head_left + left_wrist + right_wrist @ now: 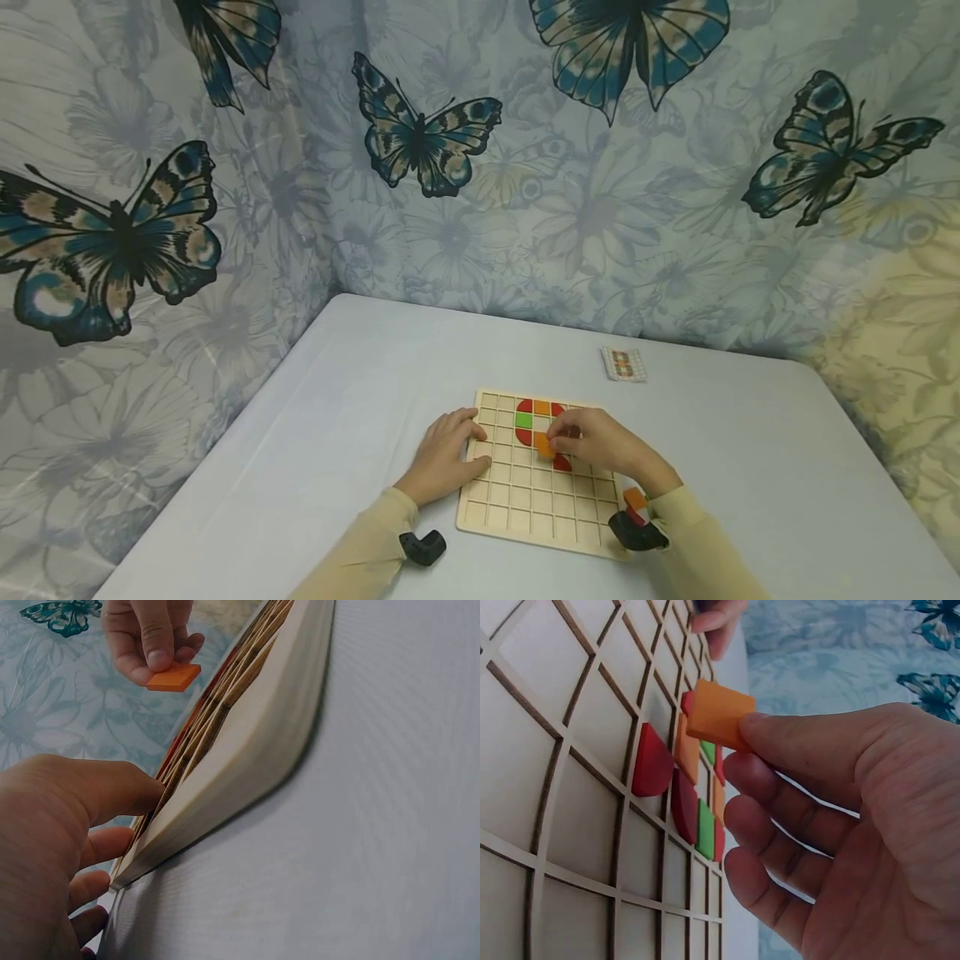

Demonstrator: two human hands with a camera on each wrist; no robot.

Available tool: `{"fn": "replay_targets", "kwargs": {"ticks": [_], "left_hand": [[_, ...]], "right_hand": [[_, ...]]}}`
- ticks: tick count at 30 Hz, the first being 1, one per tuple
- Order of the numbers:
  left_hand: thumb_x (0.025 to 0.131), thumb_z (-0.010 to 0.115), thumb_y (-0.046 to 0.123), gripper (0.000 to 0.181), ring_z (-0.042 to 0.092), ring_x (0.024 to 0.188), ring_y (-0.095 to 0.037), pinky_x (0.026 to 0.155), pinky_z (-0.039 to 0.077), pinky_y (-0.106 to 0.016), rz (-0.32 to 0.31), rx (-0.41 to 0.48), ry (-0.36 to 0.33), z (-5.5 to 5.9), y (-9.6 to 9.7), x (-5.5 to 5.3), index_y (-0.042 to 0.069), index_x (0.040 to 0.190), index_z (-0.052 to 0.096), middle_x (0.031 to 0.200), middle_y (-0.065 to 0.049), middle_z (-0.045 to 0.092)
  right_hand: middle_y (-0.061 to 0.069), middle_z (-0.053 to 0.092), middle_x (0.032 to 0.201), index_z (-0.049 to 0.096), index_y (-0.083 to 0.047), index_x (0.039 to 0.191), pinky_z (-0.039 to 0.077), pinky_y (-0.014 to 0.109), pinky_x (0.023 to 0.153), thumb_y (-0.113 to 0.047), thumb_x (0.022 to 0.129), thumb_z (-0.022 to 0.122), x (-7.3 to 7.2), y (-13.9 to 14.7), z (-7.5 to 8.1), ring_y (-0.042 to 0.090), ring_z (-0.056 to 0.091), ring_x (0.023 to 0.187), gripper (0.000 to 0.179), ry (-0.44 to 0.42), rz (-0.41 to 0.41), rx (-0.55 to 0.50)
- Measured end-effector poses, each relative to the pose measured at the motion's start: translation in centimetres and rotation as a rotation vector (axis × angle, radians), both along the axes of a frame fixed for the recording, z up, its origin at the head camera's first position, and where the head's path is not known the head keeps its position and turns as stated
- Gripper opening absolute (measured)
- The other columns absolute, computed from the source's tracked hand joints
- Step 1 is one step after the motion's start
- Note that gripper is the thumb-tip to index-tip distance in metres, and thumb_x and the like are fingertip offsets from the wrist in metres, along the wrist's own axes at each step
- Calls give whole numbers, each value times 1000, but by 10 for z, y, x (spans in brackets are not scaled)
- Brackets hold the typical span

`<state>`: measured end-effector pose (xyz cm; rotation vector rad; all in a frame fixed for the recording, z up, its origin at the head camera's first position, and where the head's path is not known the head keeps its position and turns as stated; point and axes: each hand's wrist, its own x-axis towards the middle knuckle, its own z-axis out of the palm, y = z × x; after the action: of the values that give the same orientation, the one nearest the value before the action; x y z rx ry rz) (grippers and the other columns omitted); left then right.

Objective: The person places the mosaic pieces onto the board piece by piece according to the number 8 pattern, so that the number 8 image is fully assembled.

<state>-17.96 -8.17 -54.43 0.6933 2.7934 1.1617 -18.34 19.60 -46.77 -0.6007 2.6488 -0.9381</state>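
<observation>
Orange tile (716, 712) clamped in right fingers (759, 784), free edge leftward, long axis unclear.

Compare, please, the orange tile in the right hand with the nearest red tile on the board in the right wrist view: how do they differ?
The orange tile is pinched in the right hand, off the board; the red tile lies on the board. The orange tile shows straight edges, whereas the red tile has a curved one. Both are flat, single-coloured pieces.
</observation>
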Motion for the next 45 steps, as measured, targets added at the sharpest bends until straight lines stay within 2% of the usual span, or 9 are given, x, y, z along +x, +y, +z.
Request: {"fn": "replay_targets", "kwargs": {"ticks": [10,14,23,31,39,45], "left_hand": [[92,68,32,23,33,151,-34,127,20,-58,4,-5,2,-2,1,0,20,110,61,157,-10,43],[92,68,32,23,32,151,-34,127,20,-58,3,-6,2,-2,1,-1,20,110,61,157,-10,43],[92,68,31,22,34,150,-34,126,21,-58,-1,-1,13,-3,-1,0,20,109,60,157,-10,43],[92,68,31,23,32,151,-35,127,19,-58,-1,10,-2,-2,0,-1,20,111,60,157,-11,42],[92,68,30,23,33,150,-35,126,20,-58,-2,5,-3,1,0,1,19,111,61,157,-11,43],[92,68,30,23,33,150,-35,126,20,-58,0,-1,-3,4,0,2,18,111,61,157,-11,43]], "right_hand": [[-4,69,92,72,-13,98,52,22,71,-13,96,67,0,-6,-11,13,58,84,5,-63,-64,23],[-6,70,91,72,-14,97,52,22,74,-14,96,68,-1,-7,-13,12,58,85,4,-48,-49,29],[-8,69,87,70,-12,95,51,22,73,-20,96,70,0,-10,-15,11,58,82,8,-37,-25,49],[-7,67,86,70,-13,97,50,21,71,-16,95,70,1,-10,-15,10,57,80,4,-23,-9,35],[-6,63,84,69,-15,99,47,21,68,-15,95,70,3,-7,-16,11,54,78,4,-22,-31,20],[-8,64,90,69,-17,99,49,21,67,-14,96,67,4,-2,-12,11,54,81,5,-6,-34,23]]}}
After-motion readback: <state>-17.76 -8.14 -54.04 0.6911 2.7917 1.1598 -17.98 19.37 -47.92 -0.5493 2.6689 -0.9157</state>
